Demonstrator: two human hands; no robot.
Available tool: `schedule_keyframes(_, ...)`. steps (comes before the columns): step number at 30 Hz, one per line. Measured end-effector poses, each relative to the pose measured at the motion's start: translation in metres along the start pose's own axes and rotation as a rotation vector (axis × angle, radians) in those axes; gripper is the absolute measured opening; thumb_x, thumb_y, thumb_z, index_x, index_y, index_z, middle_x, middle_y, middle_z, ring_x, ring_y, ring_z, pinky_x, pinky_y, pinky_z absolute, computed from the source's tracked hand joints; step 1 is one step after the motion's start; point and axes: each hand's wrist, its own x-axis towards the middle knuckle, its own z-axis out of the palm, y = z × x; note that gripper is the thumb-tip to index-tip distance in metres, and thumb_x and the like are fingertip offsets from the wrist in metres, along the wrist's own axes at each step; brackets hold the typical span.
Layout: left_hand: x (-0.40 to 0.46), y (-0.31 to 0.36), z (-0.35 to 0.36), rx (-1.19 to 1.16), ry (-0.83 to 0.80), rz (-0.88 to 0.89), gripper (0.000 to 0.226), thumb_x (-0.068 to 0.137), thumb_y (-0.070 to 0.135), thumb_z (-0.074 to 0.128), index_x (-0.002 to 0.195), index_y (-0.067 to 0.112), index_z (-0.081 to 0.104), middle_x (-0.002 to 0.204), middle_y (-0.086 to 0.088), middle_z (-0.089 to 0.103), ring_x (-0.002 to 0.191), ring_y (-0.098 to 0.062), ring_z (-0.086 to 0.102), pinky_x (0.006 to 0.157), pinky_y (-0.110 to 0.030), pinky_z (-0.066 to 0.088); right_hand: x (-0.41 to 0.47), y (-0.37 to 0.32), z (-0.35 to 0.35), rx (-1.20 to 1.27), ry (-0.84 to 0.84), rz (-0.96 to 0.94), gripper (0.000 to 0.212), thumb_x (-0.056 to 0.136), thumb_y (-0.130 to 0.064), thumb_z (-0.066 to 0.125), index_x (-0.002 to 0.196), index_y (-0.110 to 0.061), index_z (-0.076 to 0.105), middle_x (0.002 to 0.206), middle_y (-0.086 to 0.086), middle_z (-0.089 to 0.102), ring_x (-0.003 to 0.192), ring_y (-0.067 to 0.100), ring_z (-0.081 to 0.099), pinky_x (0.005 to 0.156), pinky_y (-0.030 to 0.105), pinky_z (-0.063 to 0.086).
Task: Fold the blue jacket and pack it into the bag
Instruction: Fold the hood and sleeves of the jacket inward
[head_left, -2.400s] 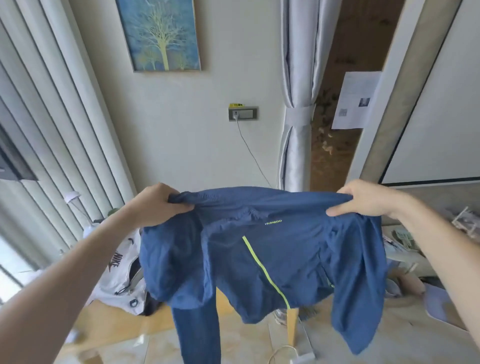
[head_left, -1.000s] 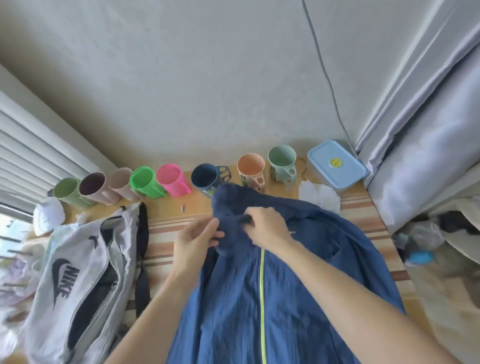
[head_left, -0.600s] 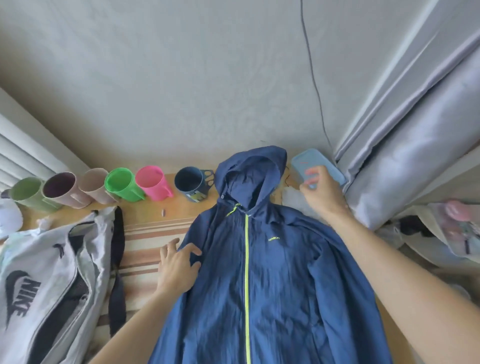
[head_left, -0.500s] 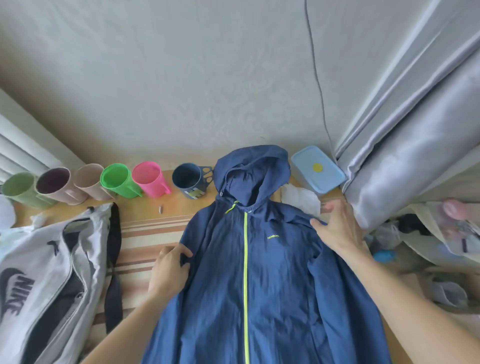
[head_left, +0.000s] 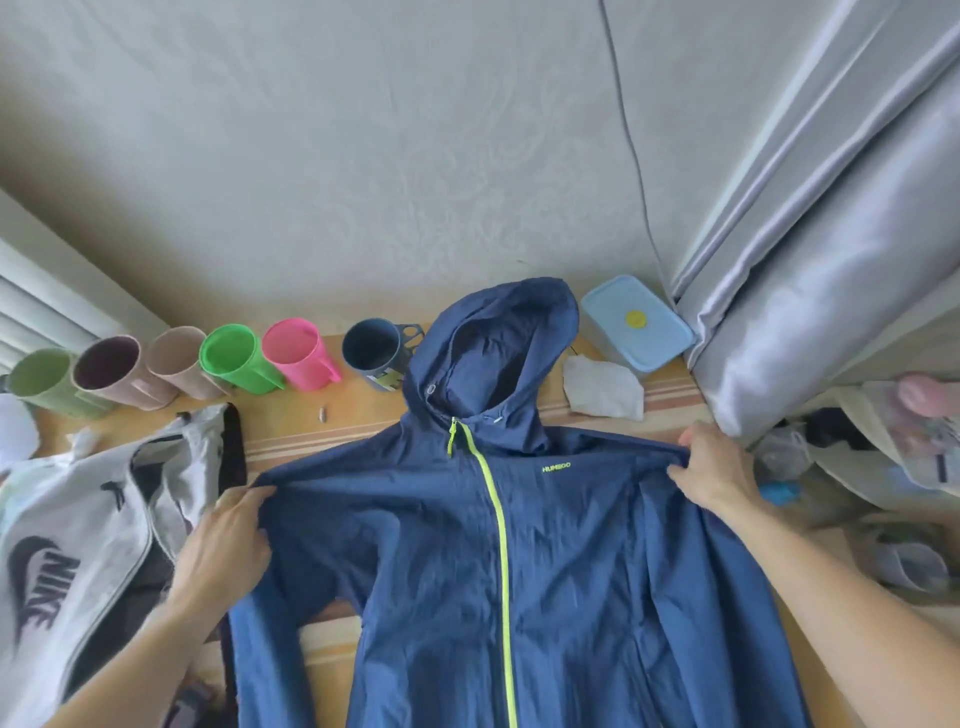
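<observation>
Starting at the far left of the frame, a grey and white bag (head_left: 78, 545) with a big dark logo lies on the wooden table (head_left: 332, 421), its top open and a dark strap (head_left: 234, 457) along its right side. Above it, in the upper left part of the table, cups stand in a row by the wall — a pale green cup (head_left: 44, 379), a dark purple one (head_left: 111, 366), a beige one (head_left: 179, 358), a bright green cup (head_left: 234, 358), a pink cup (head_left: 298, 353) and a dark blue cup (head_left: 374, 351). Next comes the left hand (head_left: 228, 535), its fingers pinching the left shoulder of the blue jacket (head_left: 467, 571). The jacket lies flat in the middle of the frame, front side up, with its yellow-green zipper (head_left: 496, 525) closed and its hood (head_left: 498, 353) pointing at the wall. The left sleeve hangs down toward the bottom edge. Right of the hood sit a crumpled white cloth (head_left: 602, 389) and a light blue box (head_left: 636, 322) with a lid. The right hand (head_left: 714, 473) grips the jacket's right shoulder — fingers curled into the fabric. A grey curtain (head_left: 831, 260) fills the upper right.
</observation>
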Motion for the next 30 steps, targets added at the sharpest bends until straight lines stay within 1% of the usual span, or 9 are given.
schedule_keyframes(2,0.0,0.02,0.006,0.035,0.084,0.027,0.054,0.082,0.007,0.063,0.136,0.011,0.06,0.145,-0.018,0.053,0.122,-0.046,0.054,0.104,-0.054,0.045,0.003,-0.021,-0.012,0.048,0.028,0.004,0.026,0.086,-0.031,0.067,0.103,-0.012,0.064,0.112,0.01,0.067,0.102,0.035,0.063,0.082,0.038,0.054)
schedule_keyframes(5,-0.017,0.082,0.019,-0.018,0.328,0.347,0.041,0.086,0.016,0.064,0.127,0.012,0.066,0.137,-0.018,0.058,0.116,-0.043,0.056,0.098,-0.053,0.048,0.015,-0.08,-0.041,0.611,0.038,0.059,0.06,0.078,-0.06,0.073,0.12,-0.019,0.062,0.115,-0.002,0.067,0.107,0.022,0.065,0.092,0.038,0.052)
schedule_keyframes(9,-0.059,0.15,0.069,0.078,0.092,0.778,0.068,0.084,0.05,0.067,0.147,0.032,0.048,0.162,-0.01,0.039,0.144,-0.037,0.042,0.115,-0.052,0.04,0.04,-0.156,-0.055,0.737,0.006,-0.053,0.092,0.066,-0.061,0.083,0.139,-0.02,0.044,0.117,-0.007,0.056,0.107,0.013,0.056,0.095,0.031,0.045)
schedule_keyframes(14,-0.092,0.149,0.111,0.212,-0.363,0.775,0.086,0.084,0.063,0.055,0.156,0.05,0.012,0.169,0.0,-0.02,0.157,-0.029,-0.014,0.125,-0.054,0.004,0.055,-0.19,-0.056,0.578,0.309,-0.195,0.032,0.084,-0.014,0.07,0.115,-0.015,0.063,0.1,0.003,0.074,0.097,0.026,0.068,0.089,0.044,0.054)
schedule_keyframes(16,-0.096,0.143,0.114,0.163,-0.392,0.804,0.073,0.084,0.061,0.053,0.151,0.049,0.027,0.172,0.0,-0.012,0.157,-0.028,-0.011,0.125,-0.05,0.007,0.047,-0.197,-0.077,0.652,0.505,-0.328,0.019,0.082,-0.009,0.065,0.101,-0.013,0.07,0.093,0.003,0.075,0.083,0.022,0.069,0.082,0.045,0.056)
schedule_keyframes(19,-0.098,0.135,0.112,0.045,-0.358,0.83,0.055,0.084,0.062,0.053,0.135,0.043,0.053,0.167,0.003,0.029,0.153,-0.025,0.026,0.118,-0.046,0.035,0.011,-0.207,-0.114,0.767,0.712,-0.571,0.022,0.077,-0.004,0.061,0.096,-0.01,0.07,0.089,-0.001,0.072,0.065,0.015,0.061,0.07,0.035,0.055)
schedule_keyframes(22,-0.1,0.135,0.1,-0.066,-0.34,0.766,0.055,0.09,0.062,0.047,0.143,0.045,0.046,0.154,0.014,0.045,0.137,-0.013,0.044,0.109,-0.034,0.04,-0.055,-0.196,-0.125,0.715,0.769,-0.778,0.021,0.076,0.001,0.063,0.095,-0.007,0.071,0.085,-0.005,0.066,0.062,0.01,0.049,0.071,0.018,0.045)
schedule_keyframes(25,-0.097,0.127,0.096,-0.176,-0.246,0.609,0.049,0.096,0.051,0.045,0.144,0.04,0.047,0.139,0.016,0.057,0.122,-0.014,0.056,0.1,-0.03,0.045,-0.123,-0.157,-0.084,0.551,0.607,-0.979,0.016,0.08,0.006,0.065,0.089,-0.006,0.07,0.087,0.001,0.066,0.074,0.016,0.052,0.076,0.025,0.045)
schedule_keyframes(30,-0.086,0.113,0.089,-0.654,-0.119,-0.022,0.018,0.101,0.036,0.054,0.105,0.029,0.069,0.106,0.008,0.072,0.101,-0.017,0.069,0.083,-0.032,0.05,-0.187,-0.058,0.031,0.118,-0.296,-0.778,0.018,0.079,-0.041,0.071,0.093,-0.032,0.064,0.094,-0.018,0.058,0.082,0.0,0.053,0.072,0.021,0.043)
